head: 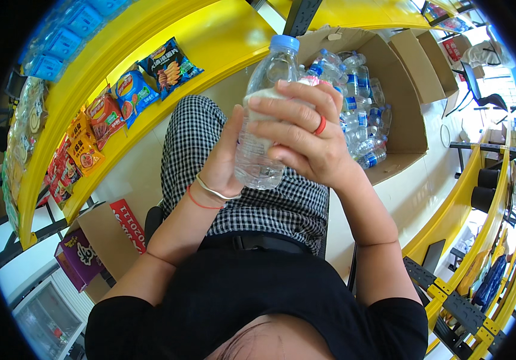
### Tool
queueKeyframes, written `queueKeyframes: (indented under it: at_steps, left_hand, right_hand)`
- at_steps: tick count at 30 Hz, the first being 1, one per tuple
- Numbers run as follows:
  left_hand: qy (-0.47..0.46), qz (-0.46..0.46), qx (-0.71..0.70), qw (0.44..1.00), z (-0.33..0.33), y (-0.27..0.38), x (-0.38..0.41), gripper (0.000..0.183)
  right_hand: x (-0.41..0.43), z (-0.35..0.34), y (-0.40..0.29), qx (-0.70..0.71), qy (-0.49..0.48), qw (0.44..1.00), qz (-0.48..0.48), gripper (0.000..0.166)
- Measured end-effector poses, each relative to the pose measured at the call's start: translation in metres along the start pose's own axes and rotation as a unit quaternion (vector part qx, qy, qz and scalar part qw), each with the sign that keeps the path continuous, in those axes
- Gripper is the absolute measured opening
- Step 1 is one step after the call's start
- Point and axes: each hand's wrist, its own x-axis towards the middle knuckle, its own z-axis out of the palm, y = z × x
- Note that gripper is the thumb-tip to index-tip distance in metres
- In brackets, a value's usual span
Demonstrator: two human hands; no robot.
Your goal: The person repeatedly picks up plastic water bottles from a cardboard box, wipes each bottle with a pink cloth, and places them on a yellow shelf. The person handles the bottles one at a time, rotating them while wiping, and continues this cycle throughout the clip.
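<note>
A clear plastic bottle with a light blue cap stands nearly upright before my chest, above my lap. My left hand supports its left side, the thumb pointing up along the bottle. With fingers spread across the bottle's middle, my right hand presses a white cloth or tissue against it; a red ring is on one finger. The liquid level inside cannot be told. Behind the right hand, a large open cardboard box holds several clear bottles, many with blue labels.
Snack bags lie along a yellow shelf at the left and ahead. Wrapped bottle packs sit above it. An open carton and a purple box are at lower left. More yellow shelving and a black chair stand at right.
</note>
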Motion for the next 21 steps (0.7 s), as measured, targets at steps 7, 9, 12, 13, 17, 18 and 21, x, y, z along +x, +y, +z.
queueKeyframes:
  at_steps: [7, 9, 12, 13, 17, 18, 21]
  left_hand:
    - [0.014, -0.044, -0.015, 0.999, -0.010, -0.008, -0.001, 0.055]
    - [0.015, -0.055, -0.005, 0.998, -0.005, -0.007, -0.001, 0.055]
    - [0.023, -0.059, -0.042, 0.997, 0.000, -0.008, -0.002, 0.054]
    - [0.026, -0.054, -0.014, 0.998, -0.002, -0.007, -0.002, 0.053]
    - [0.065, -0.025, 0.035, 0.997, -0.006, -0.005, 0.000, 0.050]
    - [0.084, -0.018, 0.032, 0.996, -0.006, -0.004, -0.001, 0.049]
    - [-0.009, -0.004, -0.079, 0.997, -0.014, -0.003, 0.001, 0.048]
  right_hand:
    - [-0.001, -0.001, 0.017, 0.030, 0.075, 0.994, 0.070, 0.021]
    - [-0.002, 0.001, 0.025, 0.053, 0.106, 0.989, 0.090, 0.020]
    - [-0.003, 0.001, 0.020, 0.060, 0.101, 0.986, 0.118, 0.020]
    - [-0.003, 0.002, 0.019, 0.060, 0.102, 0.985, 0.125, 0.020]
    - [0.000, 0.001, 0.013, 0.063, 0.061, 0.988, 0.124, 0.026]
    - [0.001, 0.001, 0.010, 0.067, 0.050, 0.990, 0.117, 0.027]
    - [0.002, 0.005, 0.002, 0.072, 0.027, 0.993, 0.090, 0.030]
